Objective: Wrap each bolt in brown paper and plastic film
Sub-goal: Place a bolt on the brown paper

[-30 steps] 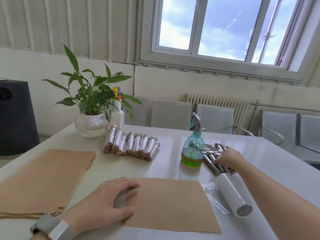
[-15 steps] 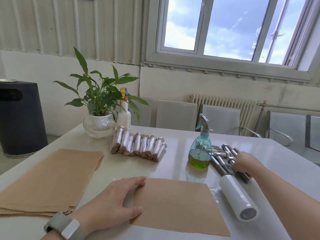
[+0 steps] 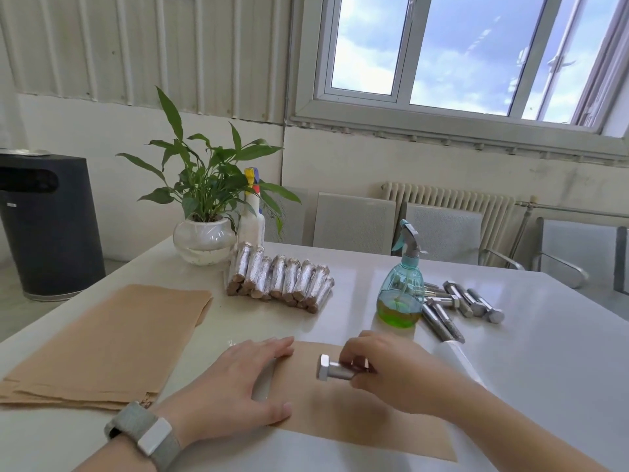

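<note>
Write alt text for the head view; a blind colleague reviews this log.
The right hand holds a bolt over a brown paper sheet that the left hand presses flat on a white table. Behind lie wrapped bolts, a spray bottle and loose bolts.

Gleaming: a smooth metal bolt over matt brown paper; shining beneath, a glossy white table; glinting, a clear plastic spray bottle.

Spray bottle stands between wrapped bolts and loose bolts.

Bolt above paper sheet
</note>
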`<state>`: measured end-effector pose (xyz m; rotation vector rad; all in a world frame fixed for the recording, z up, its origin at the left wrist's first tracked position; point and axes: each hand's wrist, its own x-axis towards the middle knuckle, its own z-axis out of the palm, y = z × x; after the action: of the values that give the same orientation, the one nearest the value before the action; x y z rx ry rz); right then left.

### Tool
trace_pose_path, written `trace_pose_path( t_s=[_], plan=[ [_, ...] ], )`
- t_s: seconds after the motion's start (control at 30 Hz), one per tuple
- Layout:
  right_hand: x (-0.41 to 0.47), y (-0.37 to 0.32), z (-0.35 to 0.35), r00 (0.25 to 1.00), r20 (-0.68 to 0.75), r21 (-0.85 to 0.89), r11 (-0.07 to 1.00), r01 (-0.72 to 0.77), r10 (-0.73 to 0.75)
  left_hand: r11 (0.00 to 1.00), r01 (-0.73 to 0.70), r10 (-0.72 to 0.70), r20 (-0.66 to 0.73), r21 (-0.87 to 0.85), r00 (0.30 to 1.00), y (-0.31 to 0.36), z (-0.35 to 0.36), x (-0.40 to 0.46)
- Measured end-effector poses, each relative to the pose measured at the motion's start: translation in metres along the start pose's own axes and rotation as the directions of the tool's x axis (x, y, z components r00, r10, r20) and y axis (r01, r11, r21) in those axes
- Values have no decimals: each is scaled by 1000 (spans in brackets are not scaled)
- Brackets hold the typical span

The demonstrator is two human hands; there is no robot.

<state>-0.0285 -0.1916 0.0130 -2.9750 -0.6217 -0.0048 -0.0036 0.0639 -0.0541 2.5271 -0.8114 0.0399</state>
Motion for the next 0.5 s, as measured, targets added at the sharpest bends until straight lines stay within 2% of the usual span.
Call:
trace_pose_path(
  t_s=[0.2, 0.5],
  plan=[
    [12, -2, 23, 999, 12, 36, 998, -43, 42, 1000, -8, 9, -20, 17, 1000, -2, 2, 1],
    [17, 2, 29, 1000, -7, 4, 1000, -2, 2, 1000, 4, -3, -39, 13, 999, -4, 3, 2]
  ],
)
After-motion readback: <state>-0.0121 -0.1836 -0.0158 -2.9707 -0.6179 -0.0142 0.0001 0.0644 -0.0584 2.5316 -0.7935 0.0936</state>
